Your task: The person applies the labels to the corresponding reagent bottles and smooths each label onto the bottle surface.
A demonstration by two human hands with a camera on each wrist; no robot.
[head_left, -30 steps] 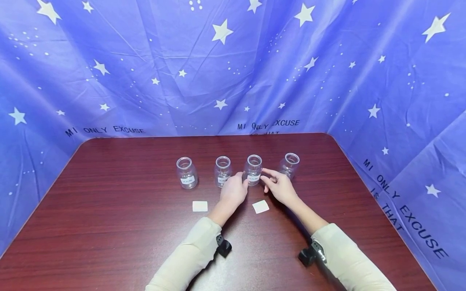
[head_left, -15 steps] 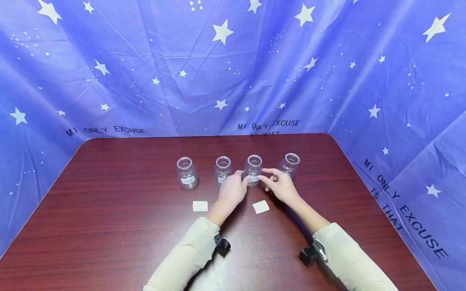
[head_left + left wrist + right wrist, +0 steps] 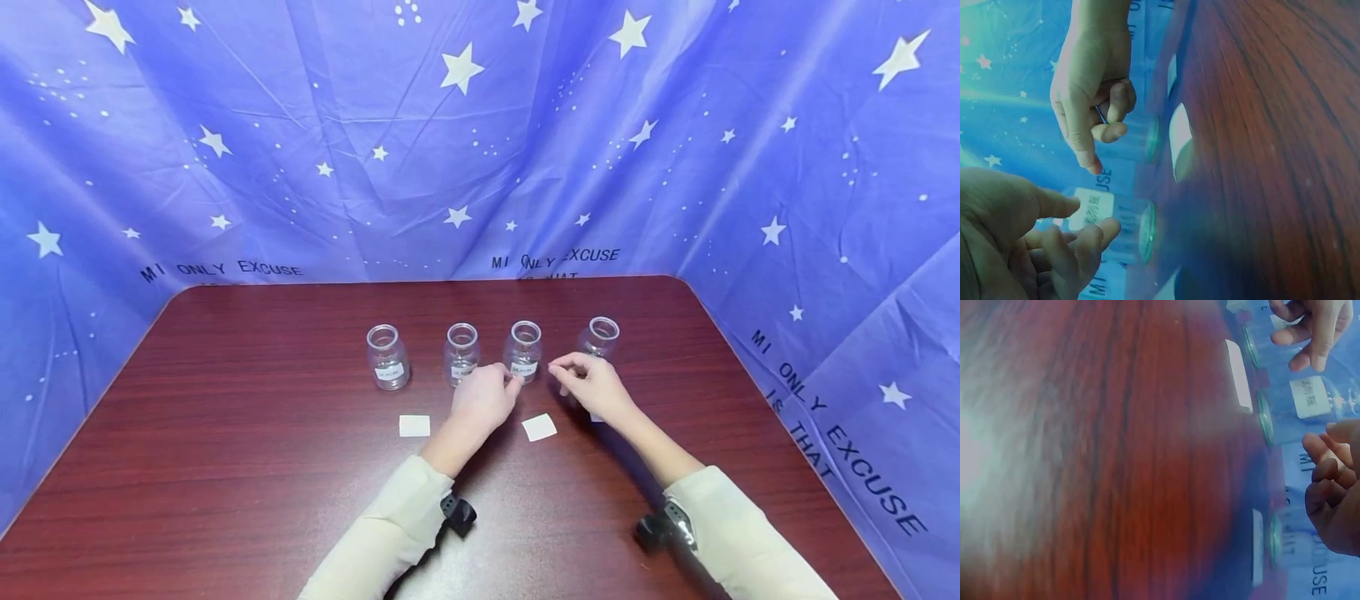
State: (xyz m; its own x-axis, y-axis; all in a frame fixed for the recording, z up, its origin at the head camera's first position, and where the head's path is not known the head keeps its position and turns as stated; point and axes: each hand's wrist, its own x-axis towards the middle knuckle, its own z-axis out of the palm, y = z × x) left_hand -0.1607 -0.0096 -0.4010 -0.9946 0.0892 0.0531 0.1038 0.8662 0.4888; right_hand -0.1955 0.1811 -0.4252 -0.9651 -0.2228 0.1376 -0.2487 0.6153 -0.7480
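Observation:
Several clear glass jars stand upright in a row. The third jar from the left (image 3: 523,350) bears a white label (image 3: 1310,397) on its front. My left hand (image 3: 483,396) is at its lower left, thumb and fingers apart in the left wrist view and holding nothing; whether a fingertip touches the glass I cannot tell. To the jar's right, my right hand (image 3: 596,390) hovers with loosely bent fingers, nothing between them, clear of the glass. It partly hides the rightmost jar (image 3: 601,333). The second jar (image 3: 461,346) is partly behind my left hand.
The leftmost jar (image 3: 387,354) is labelled too. White paper pieces lie on the dark red table (image 3: 247,433): one at left (image 3: 415,426), one between my forearms (image 3: 539,427), another (image 3: 1257,547) mostly hidden by my right wrist. A starry blue curtain (image 3: 300,125) surrounds the table.
My right hand has drawn away from the third jar's label, to the right and toward me. My left fingers have slid slightly lower and toward me. The jars stay put.

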